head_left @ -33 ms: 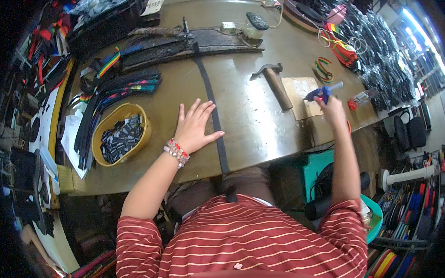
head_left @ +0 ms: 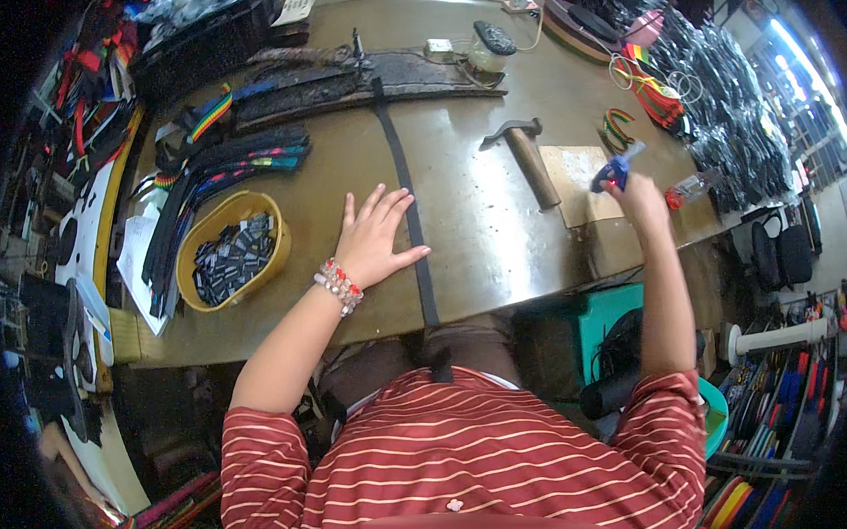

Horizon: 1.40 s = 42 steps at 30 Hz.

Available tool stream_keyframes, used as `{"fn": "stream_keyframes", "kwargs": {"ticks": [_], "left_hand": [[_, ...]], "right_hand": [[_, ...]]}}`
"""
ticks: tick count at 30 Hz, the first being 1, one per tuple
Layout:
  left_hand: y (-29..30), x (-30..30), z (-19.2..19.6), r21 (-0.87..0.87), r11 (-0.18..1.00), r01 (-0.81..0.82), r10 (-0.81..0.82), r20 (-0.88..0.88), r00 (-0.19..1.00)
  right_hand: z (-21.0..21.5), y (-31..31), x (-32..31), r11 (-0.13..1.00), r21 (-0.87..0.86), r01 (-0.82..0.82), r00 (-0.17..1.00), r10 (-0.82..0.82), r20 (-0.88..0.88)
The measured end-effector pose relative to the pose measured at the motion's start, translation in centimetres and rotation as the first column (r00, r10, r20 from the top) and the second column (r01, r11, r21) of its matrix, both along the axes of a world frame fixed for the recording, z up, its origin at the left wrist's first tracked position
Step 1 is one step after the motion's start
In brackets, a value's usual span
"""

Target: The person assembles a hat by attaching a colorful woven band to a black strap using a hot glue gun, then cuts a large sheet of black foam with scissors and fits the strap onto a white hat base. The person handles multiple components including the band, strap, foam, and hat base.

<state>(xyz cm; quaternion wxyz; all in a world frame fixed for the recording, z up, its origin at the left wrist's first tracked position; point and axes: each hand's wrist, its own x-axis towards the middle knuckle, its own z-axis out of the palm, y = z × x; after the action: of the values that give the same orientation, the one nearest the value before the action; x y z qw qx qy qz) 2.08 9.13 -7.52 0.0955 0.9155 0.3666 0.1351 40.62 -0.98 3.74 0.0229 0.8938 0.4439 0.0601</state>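
Note:
My left hand (head_left: 376, 240) lies flat on the table with fingers spread, its fingertips and thumb at the edge of a long black strap (head_left: 397, 142). That strap runs from a dark worn board (head_left: 308, 105) down to the table's front edge. On the right, my right hand (head_left: 642, 199) is closed round a blue glue gun (head_left: 615, 170) with a clear stick poking out of its back. The gun is above the right edge of a tan cardboard piece (head_left: 575, 191). A wooden-handled hammer (head_left: 534, 169) rests beside the cardboard.
A yellow basket (head_left: 192, 289) of small black pieces stands left of my left hand, near bundled dark straps (head_left: 231, 164). A red-capped clear bottle (head_left: 695, 187) lies right of my right hand. Plastic-wrapped goods (head_left: 736, 126) are piled at far right; a lidded jar (head_left: 490, 50) stands behind.
My right hand and the glue gun have shifted slightly right, and the gun's nozzle has moved away from the middle of the cardboard. The left hand stays in place on the table.

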Motion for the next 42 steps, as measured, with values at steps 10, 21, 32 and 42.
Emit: {"fn": "stream_keyframes", "kwargs": {"ticks": [10, 21, 32, 42], "left_hand": [[0.1, 0.1, -0.4, 0.000, 1.000, -0.005, 0.005, 0.008, 1.000], [0.2, 0.2, -0.4, -0.042, 0.999, -0.025, 0.025, 0.019, 1.000], [0.1, 0.3, 0.3, -0.074, 0.997, -0.033, 0.030, -0.038, 0.999], [-0.2, 0.4, 1.2, -0.088, 0.996, -0.003, 0.003, 0.007, 1.000]], "right_hand": [[-3.6, 3.8, -16.2, 0.772, 0.130, -0.622, 0.714, 0.627, -0.310], [-2.8, 6.2, -18.2, 0.799, 0.131, -0.587, 0.774, 0.601, -0.198], [-7.2, -1.4, -5.5, 0.649, 0.745, 0.152, 0.836, 0.318, -0.447], [-5.0, 0.8, 14.5, 0.901, 0.433, -0.015, 0.923, 0.179, -0.341]]}}
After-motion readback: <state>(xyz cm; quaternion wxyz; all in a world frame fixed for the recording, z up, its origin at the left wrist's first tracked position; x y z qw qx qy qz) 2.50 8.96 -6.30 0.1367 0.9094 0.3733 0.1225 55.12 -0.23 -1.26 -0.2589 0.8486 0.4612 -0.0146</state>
